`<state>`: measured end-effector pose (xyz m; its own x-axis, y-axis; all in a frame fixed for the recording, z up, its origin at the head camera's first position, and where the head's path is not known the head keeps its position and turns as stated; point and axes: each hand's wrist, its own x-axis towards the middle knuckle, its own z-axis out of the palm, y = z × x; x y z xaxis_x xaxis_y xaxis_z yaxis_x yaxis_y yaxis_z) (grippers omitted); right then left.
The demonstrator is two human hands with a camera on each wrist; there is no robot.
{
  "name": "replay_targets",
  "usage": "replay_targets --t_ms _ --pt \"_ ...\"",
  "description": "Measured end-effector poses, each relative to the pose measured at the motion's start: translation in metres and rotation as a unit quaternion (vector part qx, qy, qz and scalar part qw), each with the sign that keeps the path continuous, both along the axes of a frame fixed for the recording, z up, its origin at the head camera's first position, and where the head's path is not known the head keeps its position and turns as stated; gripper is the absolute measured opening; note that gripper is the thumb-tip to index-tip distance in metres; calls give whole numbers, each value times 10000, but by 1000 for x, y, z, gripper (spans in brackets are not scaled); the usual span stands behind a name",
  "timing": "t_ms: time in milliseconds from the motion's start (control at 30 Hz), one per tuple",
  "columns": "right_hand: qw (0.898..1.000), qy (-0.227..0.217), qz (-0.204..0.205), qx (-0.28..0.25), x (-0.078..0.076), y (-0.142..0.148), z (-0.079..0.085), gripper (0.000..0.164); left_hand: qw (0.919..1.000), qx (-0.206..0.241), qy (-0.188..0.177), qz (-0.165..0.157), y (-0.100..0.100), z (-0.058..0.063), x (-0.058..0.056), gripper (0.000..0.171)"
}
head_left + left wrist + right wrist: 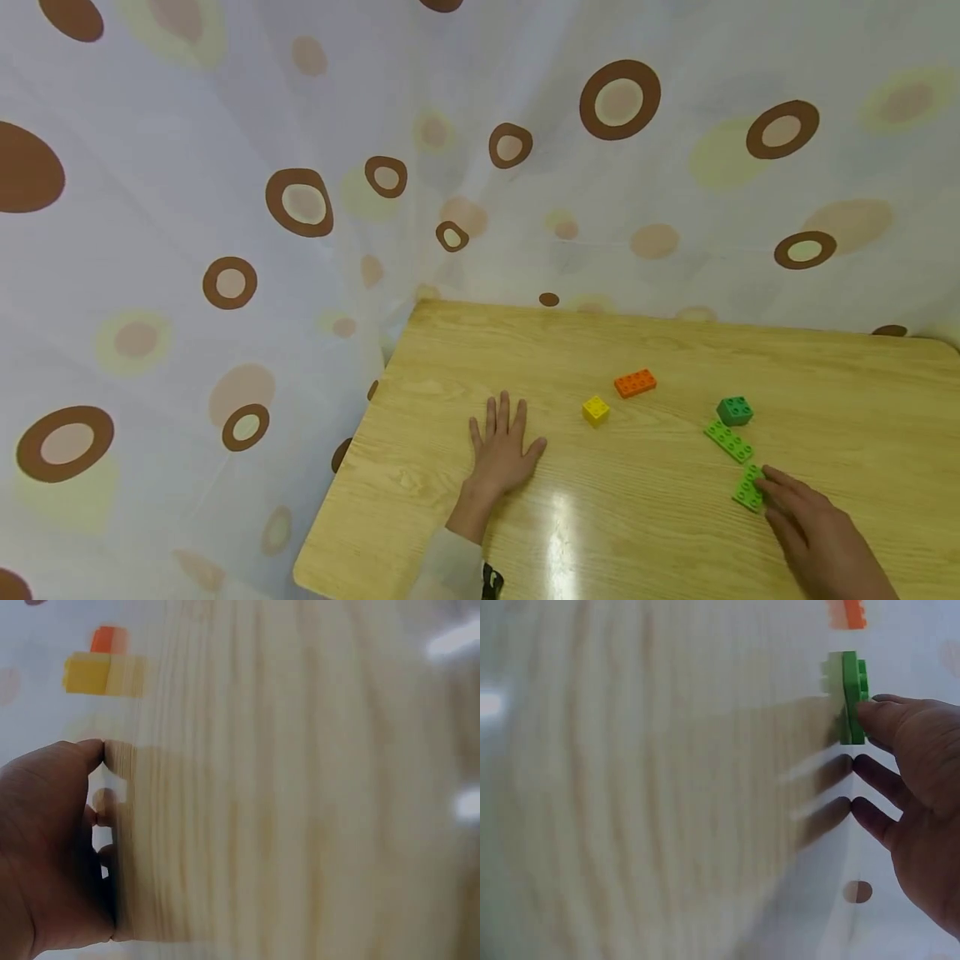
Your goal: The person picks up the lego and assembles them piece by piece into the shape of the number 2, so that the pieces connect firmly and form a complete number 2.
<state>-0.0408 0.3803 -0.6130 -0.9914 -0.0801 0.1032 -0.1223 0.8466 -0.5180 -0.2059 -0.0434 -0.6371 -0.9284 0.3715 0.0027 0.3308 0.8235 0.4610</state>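
Light green is the colour of the near flat brick (746,494) at the tips of the right hand (823,529). It sits on the wooden table (637,517), over on the right side, just beside the far flat brick (728,442), with the dark green brick (735,411) past that one. The thumb is on the near flat brick and a finger goes behind it, so it looks pinched, but how tight I cannot tell. Two more fingertips seem to touch the table. The left hand (501,461) lies palm down with its fingers spread and holds nothing; the yellow brick (596,411) is nearest to it. For a good hold, put thumb and finger on the two long sides, close to the middle, because a pinch at one end could make such a thin brick tip or slip. Squeeze gently, and if it is lifted, go straight up so it does not bump its green neighbour.
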Motion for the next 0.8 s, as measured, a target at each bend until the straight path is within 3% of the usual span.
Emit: replay_targets --t_ms 67,133,300,367,500,600,800 --pt "9984 554 35 111 -3 -2 -4 35 9999 25 136 8 0 -2 -2 77" --pt "9965 827 18 82 -7 -6 -7 37 9998 20 178 -3 0 -2 -3 77" --pt "9968 750 -36 -281 -20 -22 -13 49 9998 -169 -70 35 0 6 1 76" --pt "9947 975 47 -310 -29 -27 -16 50 9995 -276 -128 88 1 9 2 76" --pt "9869 1497 218 -558 -48 -43 -25 43 9991 -381 -100 163 0 0 -1 77" --pt "9835 1570 270 -853 -59 -57 -29 39 9993 -319 -60 180 0 -7 -4 78" --pt "9804 1573 457 -1096 -78 -83 -32 48 9996 -234 -46 175 -1 -1 -2 78"
